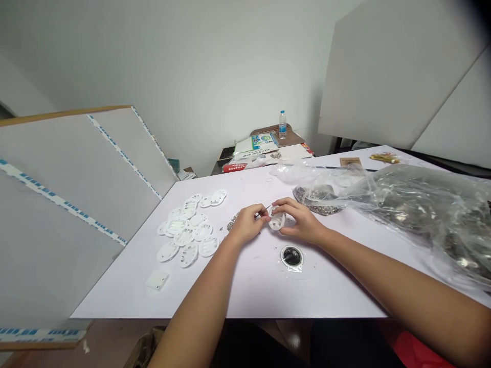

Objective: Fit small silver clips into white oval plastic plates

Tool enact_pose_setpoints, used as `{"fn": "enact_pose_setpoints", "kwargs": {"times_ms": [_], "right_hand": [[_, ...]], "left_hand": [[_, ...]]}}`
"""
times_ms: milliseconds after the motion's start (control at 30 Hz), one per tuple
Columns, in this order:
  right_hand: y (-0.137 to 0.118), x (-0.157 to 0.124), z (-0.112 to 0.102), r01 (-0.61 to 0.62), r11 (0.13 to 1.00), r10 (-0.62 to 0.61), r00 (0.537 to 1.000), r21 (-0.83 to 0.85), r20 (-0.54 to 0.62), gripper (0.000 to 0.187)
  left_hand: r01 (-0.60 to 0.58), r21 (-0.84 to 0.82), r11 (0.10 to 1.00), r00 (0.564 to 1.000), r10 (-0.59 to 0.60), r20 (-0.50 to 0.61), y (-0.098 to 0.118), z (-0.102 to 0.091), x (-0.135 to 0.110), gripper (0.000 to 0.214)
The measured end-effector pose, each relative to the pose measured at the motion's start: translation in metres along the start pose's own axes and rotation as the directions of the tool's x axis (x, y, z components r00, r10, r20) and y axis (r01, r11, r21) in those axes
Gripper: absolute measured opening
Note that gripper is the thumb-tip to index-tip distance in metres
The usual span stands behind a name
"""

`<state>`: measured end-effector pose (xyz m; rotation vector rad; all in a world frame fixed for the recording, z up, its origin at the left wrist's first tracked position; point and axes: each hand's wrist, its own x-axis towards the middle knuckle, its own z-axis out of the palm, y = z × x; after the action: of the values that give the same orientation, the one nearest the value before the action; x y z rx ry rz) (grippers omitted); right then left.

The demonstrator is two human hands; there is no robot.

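Note:
My right hand (303, 222) is closed round the edge of a round white plastic housing (276, 222), held just above the table. Close against its left side, my left hand (248, 223) pinches a thin dark pointed tool (257, 215), whose exact kind is too small to make out. A heap of small metal parts (232, 221) lies partly hidden behind my left hand. Further left, several similar white housings (184, 236) with slotted insides are spread in a loose, overlapping pile.
A square white plastic piece (157, 280) lies front left, and a dark disc with a white rim (292, 257) is near my right forearm. Clear plastic bags (418, 204) of metal parts cover the right side. White panels (76, 204) flank the table; a water bottle (283, 125) stands behind.

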<state>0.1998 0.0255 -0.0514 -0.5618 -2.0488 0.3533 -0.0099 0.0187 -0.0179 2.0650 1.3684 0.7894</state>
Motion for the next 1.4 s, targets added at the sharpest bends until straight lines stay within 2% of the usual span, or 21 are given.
{"fn": "enact_pose_setpoints", "kwargs": {"times_ms": [167, 333, 633, 767, 900, 1033, 1200, 1400], "right_hand": [[0.000, -0.001, -0.001, 0.027, 0.999, -0.027, 1.000, 0.036, 0.009, 0.043], [0.001, 0.000, -0.001, 0.025, 0.999, -0.024, 1.000, 0.041, -0.004, 0.043], [0.003, 0.000, -0.002, 0.002, 1.000, -0.002, 1.000, 0.007, -0.028, 0.042], [0.003, -0.001, -0.003, 0.009, 1.000, -0.008, 1.000, 0.028, -0.020, 0.044], [0.002, -0.001, -0.003, 0.016, 0.999, -0.015, 1.000, 0.043, -0.018, 0.045], [0.000, 0.000, -0.004, 0.022, 0.999, -0.021, 1.000, 0.044, -0.022, 0.045], [0.000, 0.001, -0.005, 0.031, 0.998, -0.028, 0.998, 0.053, -0.056, 0.043], [-0.002, 0.002, -0.006, 0.033, 0.994, -0.024, 0.996, 0.104, -0.088, 0.043]], "left_hand": [[0.160, -0.217, 0.963, 0.987, -0.149, 0.067, -0.006, 0.002, 0.003, 0.027], [0.160, -0.322, 0.933, 0.987, -0.158, 0.034, -0.005, 0.005, 0.004, 0.032], [0.106, -0.208, 0.972, 0.993, -0.093, 0.071, 0.002, -0.005, 0.001, 0.032], [0.083, -0.210, 0.974, 0.993, -0.064, 0.099, 0.002, -0.006, 0.001, 0.030], [0.047, -0.214, 0.976, 0.997, -0.032, 0.071, 0.000, -0.004, 0.003, 0.025], [0.074, -0.258, 0.963, 0.996, -0.059, 0.065, -0.001, -0.004, 0.003, 0.028], [0.173, -0.365, 0.915, 0.980, -0.121, 0.160, -0.002, -0.004, 0.001, 0.038], [0.277, -0.534, 0.799, 0.936, -0.099, 0.337, -0.010, -0.001, 0.000, 0.047]]}}
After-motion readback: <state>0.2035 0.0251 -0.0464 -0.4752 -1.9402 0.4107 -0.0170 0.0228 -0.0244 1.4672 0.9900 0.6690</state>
